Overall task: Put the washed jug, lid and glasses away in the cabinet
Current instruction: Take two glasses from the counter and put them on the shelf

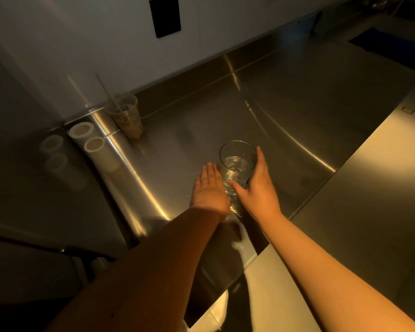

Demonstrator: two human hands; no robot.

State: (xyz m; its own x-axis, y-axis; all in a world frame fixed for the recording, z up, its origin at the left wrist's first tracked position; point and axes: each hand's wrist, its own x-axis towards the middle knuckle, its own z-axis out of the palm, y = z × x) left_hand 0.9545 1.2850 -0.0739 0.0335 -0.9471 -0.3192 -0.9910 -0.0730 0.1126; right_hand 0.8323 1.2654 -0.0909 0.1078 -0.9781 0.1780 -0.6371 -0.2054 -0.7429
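Right hand point(256, 185): I wrap the clear drinking glass point(236, 164), tilted over the steel counter point(297, 104).
Left hand point(210, 188): open, flat beside it.
Risk: smooth glass may slip.

Both bare arms reach forward; left hand point(210, 188) flat with fingers together, right hand point(258, 185) curled, thumb spread.

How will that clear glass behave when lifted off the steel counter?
The glass is probably rigid and breakable. It looks wet, so likely slippery. The right hand wraps it while the left hand lies flat beside it; being tall, it may tip.
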